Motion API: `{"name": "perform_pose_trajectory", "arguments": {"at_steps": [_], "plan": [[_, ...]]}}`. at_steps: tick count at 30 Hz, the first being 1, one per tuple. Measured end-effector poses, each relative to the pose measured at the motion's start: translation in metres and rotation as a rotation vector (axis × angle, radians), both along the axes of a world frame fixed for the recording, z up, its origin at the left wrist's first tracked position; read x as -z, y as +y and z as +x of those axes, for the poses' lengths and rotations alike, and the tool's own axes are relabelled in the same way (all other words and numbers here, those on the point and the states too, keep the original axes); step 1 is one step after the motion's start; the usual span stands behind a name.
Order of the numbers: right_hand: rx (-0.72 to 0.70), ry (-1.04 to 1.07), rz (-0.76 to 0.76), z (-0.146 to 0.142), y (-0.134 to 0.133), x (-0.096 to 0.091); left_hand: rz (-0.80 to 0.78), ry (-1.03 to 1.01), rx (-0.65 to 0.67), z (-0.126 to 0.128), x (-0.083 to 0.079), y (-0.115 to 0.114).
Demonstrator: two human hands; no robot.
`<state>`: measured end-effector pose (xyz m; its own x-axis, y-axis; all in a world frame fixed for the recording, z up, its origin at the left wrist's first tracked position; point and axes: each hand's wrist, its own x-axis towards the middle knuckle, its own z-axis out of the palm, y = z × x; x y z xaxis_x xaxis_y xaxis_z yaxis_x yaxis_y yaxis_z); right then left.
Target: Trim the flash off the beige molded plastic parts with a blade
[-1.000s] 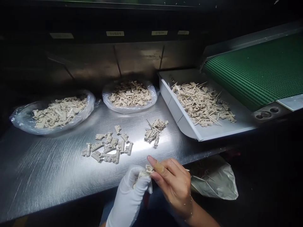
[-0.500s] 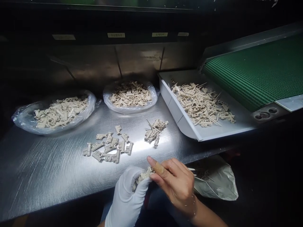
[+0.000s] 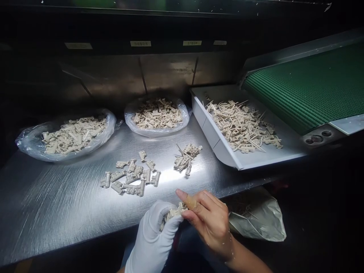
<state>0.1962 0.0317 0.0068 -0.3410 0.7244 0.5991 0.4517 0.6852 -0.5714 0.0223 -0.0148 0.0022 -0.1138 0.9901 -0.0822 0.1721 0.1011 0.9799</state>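
Observation:
My left hand (image 3: 155,235), in a white glove, is closed around a small cluster of beige plastic fittings (image 3: 172,214). My right hand (image 3: 210,222) is bare, with a tan wrap around one digit; its fingertips close on the right end of that same cluster. Whether a small tool is also in the right hand's fingers I cannot make out. Both hands are just off the table's front edge. Beyond them on the metal table (image 3: 65,201) lie several loose beige fittings (image 3: 133,176), and to their right a smaller pile (image 3: 187,157) with thin sprue sticks.
Two clear plastic bags of fittings, a left bag (image 3: 31,146) and a middle bag (image 3: 152,132), stand at the back. A white tray (image 3: 217,146) of sprued parts sits right, below a green conveyor belt (image 3: 313,87). A bag with scraps (image 3: 264,223) hangs below the table edge.
My right hand has shifted slightly left and turned a little against the cluster. White tips seen behind it earlier are no longer visible. The left hand keeps its hold; the piles look unchanged.

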Motion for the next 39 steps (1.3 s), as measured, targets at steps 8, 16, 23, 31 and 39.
{"name": "perform_pose_trajectory", "arguments": {"at_steps": [8, 16, 23, 31, 39], "plan": [[-0.084, 0.094, -0.095, -0.001, 0.003, -0.001, -0.355, -0.516, 0.247, -0.002, -0.007, 0.011], [-0.072, 0.102, -0.082, -0.002, 0.002, 0.002, -0.562, -0.825, 0.546, -0.005, 0.006, 0.013], [-0.073, 0.037, -0.07, 0.001, 0.003, -0.002, -0.531, -0.876, 0.531, -0.003, 0.009, 0.015], [-0.019, 0.065, -0.285, 0.004, 0.006, 0.003, -0.425, -0.574, 0.292, -0.006, -0.003, 0.014], [-0.147, -0.029, -0.144, 0.007, -0.002, -0.005, -0.234, -0.557, 0.223, -0.006, -0.003, 0.012]]}}
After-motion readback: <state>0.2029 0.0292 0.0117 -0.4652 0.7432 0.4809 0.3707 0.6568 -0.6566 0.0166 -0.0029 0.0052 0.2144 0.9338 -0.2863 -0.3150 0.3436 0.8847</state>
